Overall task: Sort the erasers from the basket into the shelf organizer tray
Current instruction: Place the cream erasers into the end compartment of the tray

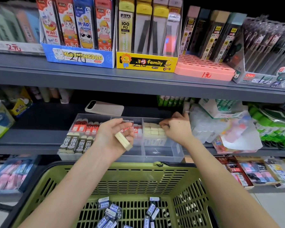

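Both your bare forearms reach forward, the hands near each other. Your left hand point(115, 134) is turned palm up, fingers curled round two pale erasers point(123, 142). Your right hand point(176, 127) is palm down with its fingers bent; whether they grip anything is hidden.

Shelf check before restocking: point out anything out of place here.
A phone lies flat, back up, on the shelf behind the organizer tray. It looks odd: loose, unpackaged, outside any display box.

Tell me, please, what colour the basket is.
The basket is olive green, clearest in the head view.
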`<act>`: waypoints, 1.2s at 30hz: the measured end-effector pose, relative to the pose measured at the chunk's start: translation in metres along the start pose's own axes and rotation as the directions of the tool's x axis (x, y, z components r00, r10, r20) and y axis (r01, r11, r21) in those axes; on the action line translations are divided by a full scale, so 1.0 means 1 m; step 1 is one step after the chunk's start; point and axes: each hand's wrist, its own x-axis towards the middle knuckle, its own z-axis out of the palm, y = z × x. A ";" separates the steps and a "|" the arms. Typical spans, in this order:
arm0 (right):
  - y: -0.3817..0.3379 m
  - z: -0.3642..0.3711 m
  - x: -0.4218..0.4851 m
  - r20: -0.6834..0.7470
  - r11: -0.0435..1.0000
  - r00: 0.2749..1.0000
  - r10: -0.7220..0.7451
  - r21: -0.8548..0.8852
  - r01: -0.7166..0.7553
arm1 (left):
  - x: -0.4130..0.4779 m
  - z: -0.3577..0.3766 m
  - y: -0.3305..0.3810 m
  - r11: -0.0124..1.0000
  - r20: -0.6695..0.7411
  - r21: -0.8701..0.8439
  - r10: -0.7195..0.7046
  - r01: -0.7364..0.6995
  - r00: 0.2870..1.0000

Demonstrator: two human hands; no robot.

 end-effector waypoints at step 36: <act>-0.007 -0.043 -0.022 0.127 0.990 0.985 0.115 0.062 -0.123 | 0.011 -0.034 -0.055 -0.688 0.724 0.612 0.290 -0.389 0.625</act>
